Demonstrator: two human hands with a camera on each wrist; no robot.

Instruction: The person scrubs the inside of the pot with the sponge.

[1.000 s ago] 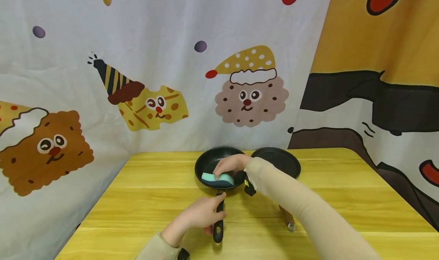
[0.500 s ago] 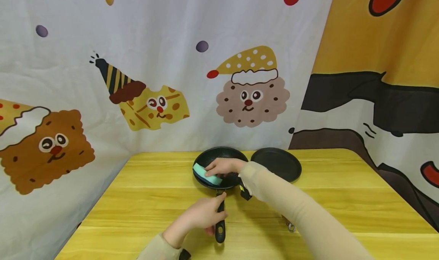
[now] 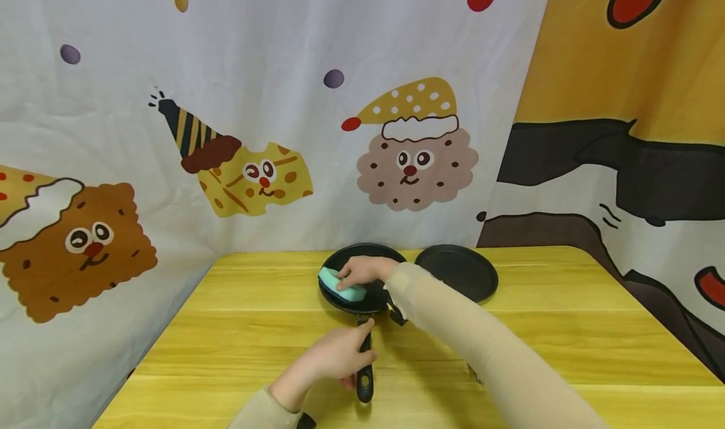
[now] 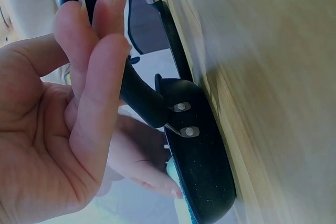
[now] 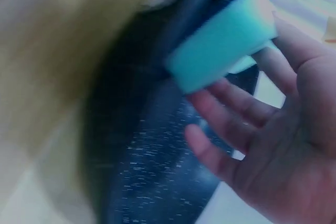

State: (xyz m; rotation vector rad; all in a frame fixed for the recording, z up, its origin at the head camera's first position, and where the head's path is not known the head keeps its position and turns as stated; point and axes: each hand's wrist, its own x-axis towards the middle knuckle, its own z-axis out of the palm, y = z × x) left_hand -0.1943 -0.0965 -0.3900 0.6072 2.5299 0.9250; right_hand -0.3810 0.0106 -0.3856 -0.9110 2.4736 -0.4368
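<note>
A black frying pan [image 3: 370, 294] sits on the yellow table, its handle [image 3: 365, 378] pointing toward me. My left hand [image 3: 337, 355] grips that handle near the pan; in the left wrist view the handle [image 4: 140, 97] runs behind my fingers [image 4: 100, 77]. My right hand [image 3: 362, 269] holds a teal sponge [image 3: 337, 284] against the left inner side of the pan. In the right wrist view the sponge [image 5: 223, 43], with a dark scouring side, is pinched at my fingertips [image 5: 247, 108] over the speckled pan floor [image 5: 152, 171].
A second flat black pan [image 3: 457, 272] lies just right of the first, its wooden handle mostly hidden behind my right sleeve [image 3: 470, 347]. The yellow table [image 3: 238, 328] extends left and right. A cartoon-printed curtain [image 3: 255, 133] hangs close behind.
My right hand has slid the sponge from the pan's front middle to its left side. The left hand has kept its grip on the handle.
</note>
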